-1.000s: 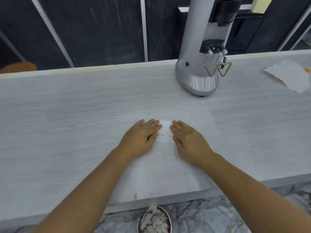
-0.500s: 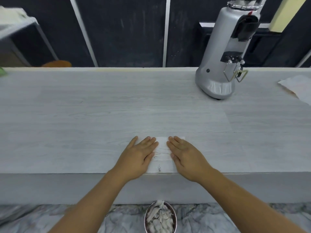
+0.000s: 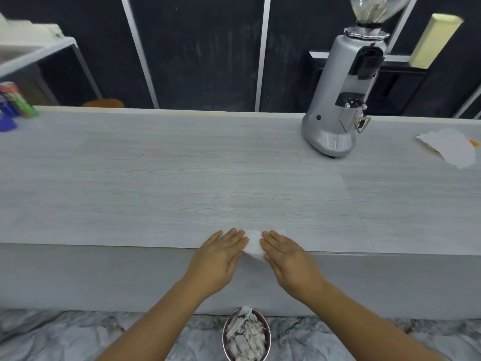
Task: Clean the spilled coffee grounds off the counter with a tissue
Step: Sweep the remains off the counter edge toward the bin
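Note:
A white tissue [image 3: 254, 244] lies at the front edge of the pale wood-grain counter [image 3: 182, 183], its lower part drooping over the edge. My left hand [image 3: 218, 259] lies flat on its left side and my right hand [image 3: 286, 259] lies flat on its right side, fingers together and pointing away from me. Both palms reach past the counter's edge. No coffee grounds show on the counter around the tissue.
A silver coffee grinder [image 3: 341, 100] stands at the back right. A crumpled white paper [image 3: 450, 147] lies at the far right. Cans [image 3: 15, 100] stand at the far left. On the marble floor below the hands sits a metal bin [image 3: 246, 334] full of used tissues.
Both hands have dragged the tissue toward me, from mid-counter to the front edge, where it now hangs partly over. The camera view has pulled back.

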